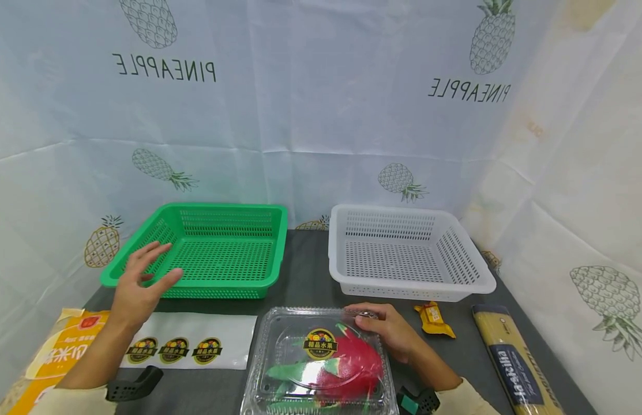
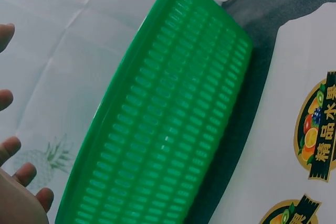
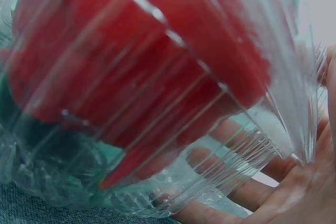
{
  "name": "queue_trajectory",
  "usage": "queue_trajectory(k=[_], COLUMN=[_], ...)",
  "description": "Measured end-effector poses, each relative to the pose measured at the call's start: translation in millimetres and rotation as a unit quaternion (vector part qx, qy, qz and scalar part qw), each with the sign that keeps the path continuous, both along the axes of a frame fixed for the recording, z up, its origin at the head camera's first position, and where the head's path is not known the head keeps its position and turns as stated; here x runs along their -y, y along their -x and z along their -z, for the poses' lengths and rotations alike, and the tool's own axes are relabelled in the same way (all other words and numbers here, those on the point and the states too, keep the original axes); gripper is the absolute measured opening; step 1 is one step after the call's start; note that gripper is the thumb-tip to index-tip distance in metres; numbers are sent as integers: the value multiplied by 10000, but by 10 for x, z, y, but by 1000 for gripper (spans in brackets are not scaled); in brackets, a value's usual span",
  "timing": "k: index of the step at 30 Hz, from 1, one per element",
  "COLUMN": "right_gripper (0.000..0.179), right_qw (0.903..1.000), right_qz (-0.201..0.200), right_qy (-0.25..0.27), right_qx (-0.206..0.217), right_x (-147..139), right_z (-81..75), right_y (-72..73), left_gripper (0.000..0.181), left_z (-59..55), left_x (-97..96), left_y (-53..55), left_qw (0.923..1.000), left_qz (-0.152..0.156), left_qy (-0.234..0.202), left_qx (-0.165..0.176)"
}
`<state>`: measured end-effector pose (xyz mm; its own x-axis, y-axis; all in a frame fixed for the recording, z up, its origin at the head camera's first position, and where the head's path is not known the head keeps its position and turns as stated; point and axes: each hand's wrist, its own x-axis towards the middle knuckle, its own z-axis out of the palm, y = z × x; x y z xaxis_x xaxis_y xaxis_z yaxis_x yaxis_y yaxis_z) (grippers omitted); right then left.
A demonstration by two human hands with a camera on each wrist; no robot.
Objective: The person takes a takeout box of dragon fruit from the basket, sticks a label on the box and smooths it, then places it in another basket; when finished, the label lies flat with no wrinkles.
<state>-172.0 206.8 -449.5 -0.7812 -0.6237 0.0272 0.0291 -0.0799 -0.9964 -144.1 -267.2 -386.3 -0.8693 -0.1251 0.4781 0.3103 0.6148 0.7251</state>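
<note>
My right hand (image 1: 388, 328) grips the back right corner of a clear plastic clamshell box (image 1: 271, 346). Inside lies a red dragon fruit (image 1: 359, 360) with green scales, and a black and gold round sticker (image 1: 321, 344) is on the lid. In the right wrist view, the fingers (image 3: 210, 211) wrap under the box's side, with the thumb side partly out of frame. My left hand (image 1: 139, 288) is raised in front of the green basket (image 1: 211, 286), fingers spread and holding nothing. The left wrist view catches its fingertips (image 2: 10, 148) beside the basket wall.
A white sheet with several stickers (image 1: 232, 328) lies below the green basket. A white basket (image 1: 404, 288) stands at the back right. Nearby are a small orange packet (image 1: 434, 320), a pack of noodles (image 1: 515, 357) and a yellow bag (image 1: 66, 346). A pineapple-print curtain (image 1: 310, 104) encloses the table.
</note>
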Motion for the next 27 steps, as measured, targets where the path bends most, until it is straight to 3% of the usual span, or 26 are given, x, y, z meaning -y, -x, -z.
queue_trajectory(k=[9,18,27], right_gripper=[42,41,42], right_qw=[10000,10000,10000], right_qz=[2,-7,-32], right_qy=[-21,-18,15], right_qx=[-38,-55,-32], right_x=[2,2,1], right_z=[-8,-13,-12], right_y=[-12,-15,-14], left_gripper=[59,57,58], left_z=[-12,-17,10], left_x=[120,269,404], left_y=[23,27,45], left_qw=[9992,9987,9987], left_qz=[62,-265,-291], left_qy=[-392,-436,-419], left_qx=[19,-51,28])
